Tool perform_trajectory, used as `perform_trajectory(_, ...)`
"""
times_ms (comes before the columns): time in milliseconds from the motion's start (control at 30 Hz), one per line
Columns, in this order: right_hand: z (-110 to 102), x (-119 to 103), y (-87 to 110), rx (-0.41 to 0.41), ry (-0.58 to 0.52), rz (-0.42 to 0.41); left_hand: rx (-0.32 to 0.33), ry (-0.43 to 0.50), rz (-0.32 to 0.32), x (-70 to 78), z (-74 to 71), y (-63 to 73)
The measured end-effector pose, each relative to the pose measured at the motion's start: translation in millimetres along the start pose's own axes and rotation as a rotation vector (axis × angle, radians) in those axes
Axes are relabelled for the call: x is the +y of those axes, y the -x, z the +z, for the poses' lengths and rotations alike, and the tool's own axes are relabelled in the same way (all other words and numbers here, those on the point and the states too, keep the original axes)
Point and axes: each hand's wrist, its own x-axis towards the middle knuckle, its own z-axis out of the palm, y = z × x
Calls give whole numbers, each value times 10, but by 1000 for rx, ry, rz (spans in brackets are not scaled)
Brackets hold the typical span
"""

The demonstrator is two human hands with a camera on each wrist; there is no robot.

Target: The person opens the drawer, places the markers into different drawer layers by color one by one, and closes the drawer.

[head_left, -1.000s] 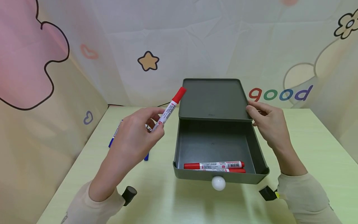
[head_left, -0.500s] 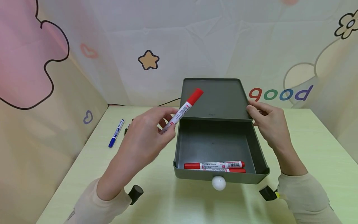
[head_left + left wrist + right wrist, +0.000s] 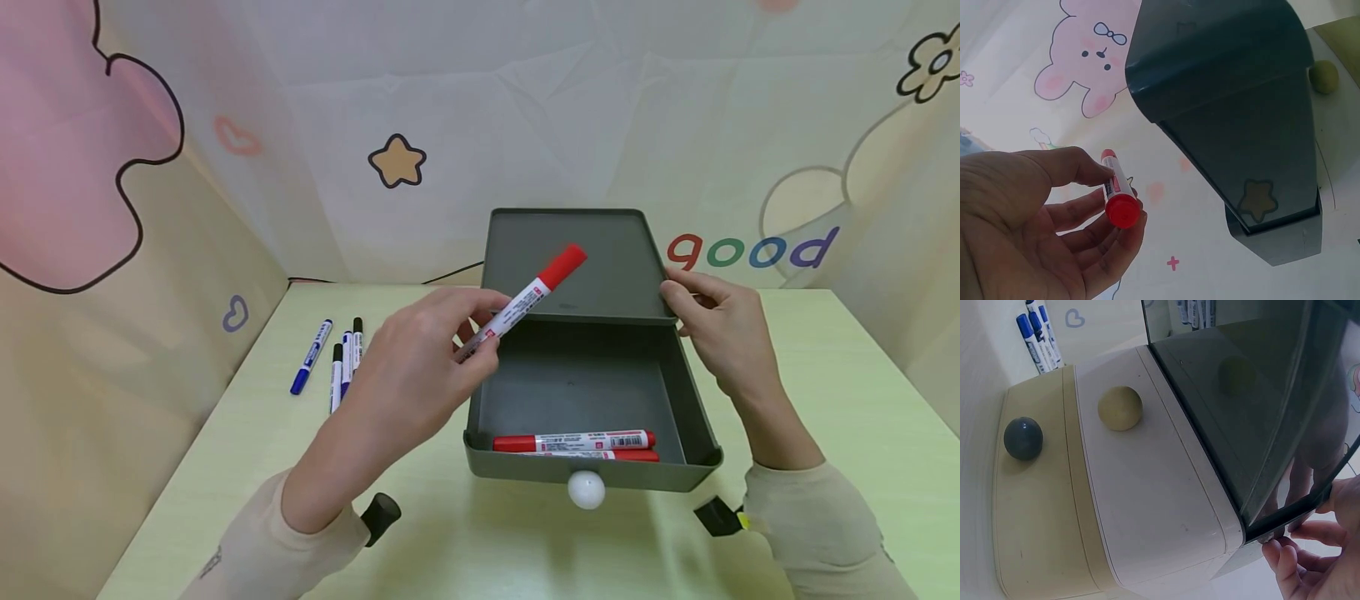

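Note:
In the head view, my left hand (image 3: 408,367) pinches a red-capped marker (image 3: 517,312), tilted with its cap up and to the right. It is over the left edge of the grey drawer (image 3: 487,471), which stands pulled out with a white knob (image 3: 587,490). Two red markers (image 3: 592,442) lie inside along its front wall. My right hand (image 3: 723,329) grips the right edge of the box's flat grey top (image 3: 570,267), thumb on top. The left wrist view shows the marker between thumb and fingers; the right wrist view has the fingers (image 3: 1288,556) at the box corner.
Several blue and black markers (image 3: 311,358) lie on the table at left. Below the grey drawer, the right wrist view shows a white drawer front (image 3: 1154,494) and a cream one (image 3: 1041,525), both with round knobs. A printed cloth (image 3: 450,83) hangs behind.
My left hand has moved right with the red marker, from beside the box to over its left edge. The markers on the table have come into view. My right hand stays put.

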Motion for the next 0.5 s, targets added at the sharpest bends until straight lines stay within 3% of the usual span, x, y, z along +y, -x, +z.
perform_trajectory(500, 2, -3, -6, 5, -10, 1, -29, 10, 64, 32, 88, -41)
